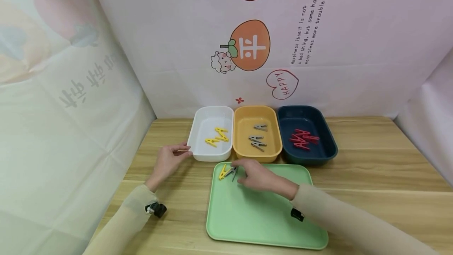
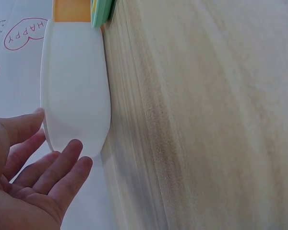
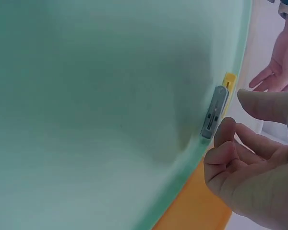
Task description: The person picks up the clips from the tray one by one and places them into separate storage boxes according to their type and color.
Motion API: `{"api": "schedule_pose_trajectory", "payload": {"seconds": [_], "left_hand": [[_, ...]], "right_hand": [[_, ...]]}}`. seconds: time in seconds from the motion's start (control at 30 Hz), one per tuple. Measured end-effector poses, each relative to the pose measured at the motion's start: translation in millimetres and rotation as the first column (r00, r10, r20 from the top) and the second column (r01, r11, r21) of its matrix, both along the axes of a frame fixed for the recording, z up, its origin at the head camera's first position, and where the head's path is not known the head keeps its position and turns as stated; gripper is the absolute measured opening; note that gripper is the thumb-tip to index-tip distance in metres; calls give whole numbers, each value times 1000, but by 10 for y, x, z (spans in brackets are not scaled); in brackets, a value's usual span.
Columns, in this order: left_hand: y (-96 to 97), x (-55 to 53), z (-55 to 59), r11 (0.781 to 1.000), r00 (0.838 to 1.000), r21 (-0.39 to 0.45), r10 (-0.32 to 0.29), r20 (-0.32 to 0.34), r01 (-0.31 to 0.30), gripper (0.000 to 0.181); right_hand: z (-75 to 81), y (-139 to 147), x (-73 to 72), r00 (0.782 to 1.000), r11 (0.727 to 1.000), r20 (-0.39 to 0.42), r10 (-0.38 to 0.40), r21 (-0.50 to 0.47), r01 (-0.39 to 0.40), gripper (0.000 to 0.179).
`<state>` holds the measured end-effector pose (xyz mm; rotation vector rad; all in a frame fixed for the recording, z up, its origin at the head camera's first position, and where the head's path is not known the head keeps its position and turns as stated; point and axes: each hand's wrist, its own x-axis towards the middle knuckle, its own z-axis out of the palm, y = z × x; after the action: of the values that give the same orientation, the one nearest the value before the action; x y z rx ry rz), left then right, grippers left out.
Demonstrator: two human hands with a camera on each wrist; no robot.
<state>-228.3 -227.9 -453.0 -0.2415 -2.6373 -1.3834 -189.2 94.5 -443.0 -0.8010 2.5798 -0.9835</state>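
At the near left corner of the white bin, my left hand touches the rim with relaxed fingers. The left wrist view shows its thumb at the rim and the other fingers loosely spread beside the wall. My right hand hovers over the far left part of the green tray. Its thumb and index finger are apart, close to a grey clothespin, with nothing between them. A yellow clothespin lies right beside the grey one, near the tray's corner.
Three bins stand side by side against the wall. Yellow clothespins lie in the white bin, grey ones in the orange bin and red ones in the dark blue bin. The tray sits just in front of them.
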Motion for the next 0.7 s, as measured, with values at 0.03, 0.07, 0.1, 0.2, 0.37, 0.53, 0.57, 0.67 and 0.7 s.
{"api": "schedule_pose_trajectory", "payload": {"seconds": [0.03, 0.07, 0.1, 0.2, 0.37, 0.53, 0.57, 0.67, 0.7], "left_hand": [[1, -1, 0, 1000, 1000, -3, -3, -5, 3, 23], [4, -1, 1, 1000, 1000, -3, -5, -7, 5, 23], [8, -1, 2, 1000, 1000, -2, -4, -8, 4, 23], [16, -8, -3, 1000, 1000, 1, -7, -8, 7, 23], [21, -16, -16, 1000, 1000, 11, -10, -9, 10, 23], [7, -1, 1, 1000, 1000, -4, -12, -11, 11, 24], [3, 0, 2, 1000, 1000, -6, -10, -11, 10, 24], [-6, -1, -3, 1000, 1000, -10, -9, -16, 8, 24], [-9, -3, -5, 1000, 1000, -12, -8, -19, 8, 23]], "right_hand": [[-12, -9, -5, 1000, 1000, -2, 4, 5, -4, 51], [-20, -15, -6, 1000, 1000, -4, 4, 12, -4, 51], [-29, -21, -8, 1000, 1000, -6, 4, 20, -4, 51], [-54, -21, -7, 1000, 999, 0, -21, 49, 21, 51], [-78, 6, 28, 995, 993, 5, -104, 65, 103, 45], [-85, 39, 53, 985, 985, 12, -170, 34, 169, 30], [-87, 46, 54, 984, 984, 8, -177, 29, 177, 27], [-90, 63, 51, 983, 983, -6, -184, 16, 184, 19], [-91, 68, 49, 983, 983, -9, -183, 16, 184, 18]]}}
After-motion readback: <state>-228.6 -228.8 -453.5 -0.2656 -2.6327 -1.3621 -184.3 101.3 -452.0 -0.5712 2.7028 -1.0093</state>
